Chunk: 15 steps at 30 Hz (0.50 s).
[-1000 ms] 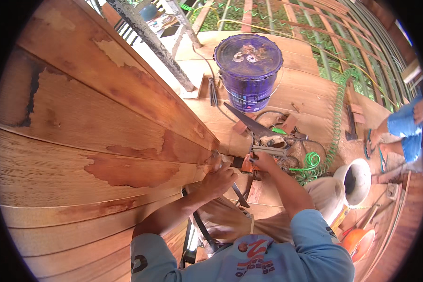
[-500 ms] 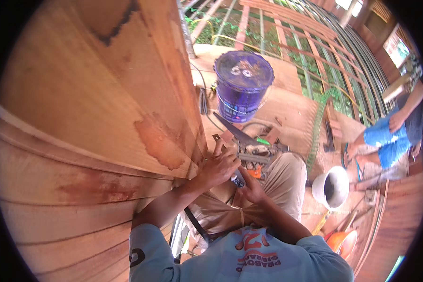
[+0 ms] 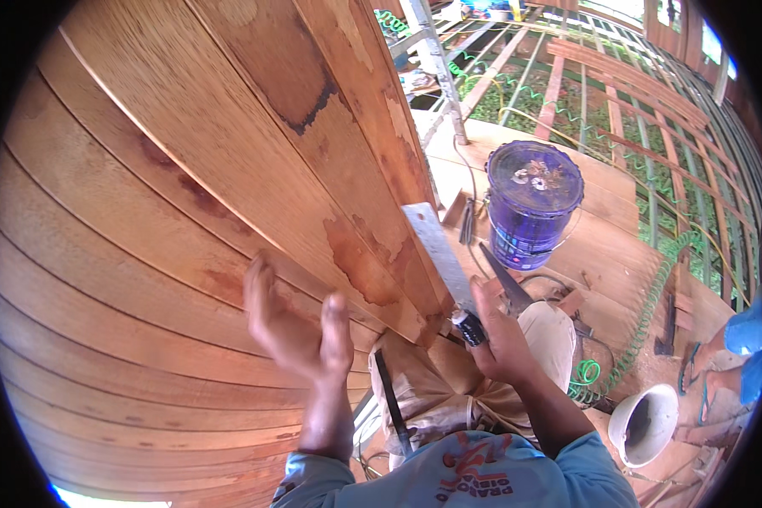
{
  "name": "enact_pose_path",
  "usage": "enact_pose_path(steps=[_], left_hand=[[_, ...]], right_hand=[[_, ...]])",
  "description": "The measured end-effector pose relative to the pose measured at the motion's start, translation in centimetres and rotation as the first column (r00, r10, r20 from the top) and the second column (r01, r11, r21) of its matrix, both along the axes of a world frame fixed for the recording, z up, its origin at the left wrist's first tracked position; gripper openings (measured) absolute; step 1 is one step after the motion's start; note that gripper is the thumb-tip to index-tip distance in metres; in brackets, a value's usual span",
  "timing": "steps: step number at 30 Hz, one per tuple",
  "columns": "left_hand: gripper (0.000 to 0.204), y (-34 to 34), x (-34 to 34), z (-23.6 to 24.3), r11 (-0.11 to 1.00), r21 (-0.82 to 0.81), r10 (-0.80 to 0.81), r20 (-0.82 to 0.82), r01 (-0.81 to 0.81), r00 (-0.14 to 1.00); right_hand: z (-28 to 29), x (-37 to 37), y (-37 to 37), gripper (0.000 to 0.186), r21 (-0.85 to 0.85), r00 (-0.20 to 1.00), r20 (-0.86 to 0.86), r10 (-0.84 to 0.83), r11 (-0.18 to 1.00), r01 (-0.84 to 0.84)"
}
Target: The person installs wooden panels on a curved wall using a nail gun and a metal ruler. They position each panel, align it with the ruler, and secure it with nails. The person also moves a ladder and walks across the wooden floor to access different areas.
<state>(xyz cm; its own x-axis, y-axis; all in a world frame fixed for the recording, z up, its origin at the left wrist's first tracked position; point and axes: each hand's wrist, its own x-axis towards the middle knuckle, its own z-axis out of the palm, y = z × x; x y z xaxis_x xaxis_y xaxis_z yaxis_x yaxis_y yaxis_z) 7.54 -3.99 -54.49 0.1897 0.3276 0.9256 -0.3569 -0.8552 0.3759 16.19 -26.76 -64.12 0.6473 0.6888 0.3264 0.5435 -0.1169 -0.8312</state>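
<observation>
My right hand [image 3: 504,339] holds a metal flat-bladed tool with a hole near its end [image 3: 432,245] and a short black handle [image 3: 469,328], its blade upright along the edge of the stained wooden planking [image 3: 186,127]. My left hand [image 3: 296,322] is open and blurred, palm turned up, beside the planks, with nothing in it. Below my hands is my kneeling leg in pale trousers [image 3: 550,339]. A handsaw [image 3: 504,275] lies just beyond the tool.
A lidded purple bucket [image 3: 529,216] stands ahead, near a metal post [image 3: 443,72]. A coiled green hose [image 3: 589,372] and a white pail [image 3: 642,423] are at right, beside another person's sandalled legs [image 3: 741,360]. Beyond is open joist framing [image 3: 610,102].
My left hand has left the middle and opened out to the left. My right hand has moved right, raising the metal tool. The view has shifted, showing more planking.
</observation>
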Motion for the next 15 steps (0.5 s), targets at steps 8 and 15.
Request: enact_pose_path(steps=[8, 15], left_hand=[[0.038, -0.6, 2.4, 0.2, 0.833, -0.525, -0.31, -0.187, 0.172, 0.932], [0.022, -0.1, 3.3, 2.7, 0.862, -0.487, -0.266, -0.199, 0.14, 0.943]], right_hand=[[3.3, 0.7, 1.8, 0.094, 0.236, 0.98, 0.054, 0.193, 0.951, -0.201], [5.2, 0.6, 2.6, 0.095, 0.341, 0.975, 0.163, 0.148, 0.919, -0.196]])
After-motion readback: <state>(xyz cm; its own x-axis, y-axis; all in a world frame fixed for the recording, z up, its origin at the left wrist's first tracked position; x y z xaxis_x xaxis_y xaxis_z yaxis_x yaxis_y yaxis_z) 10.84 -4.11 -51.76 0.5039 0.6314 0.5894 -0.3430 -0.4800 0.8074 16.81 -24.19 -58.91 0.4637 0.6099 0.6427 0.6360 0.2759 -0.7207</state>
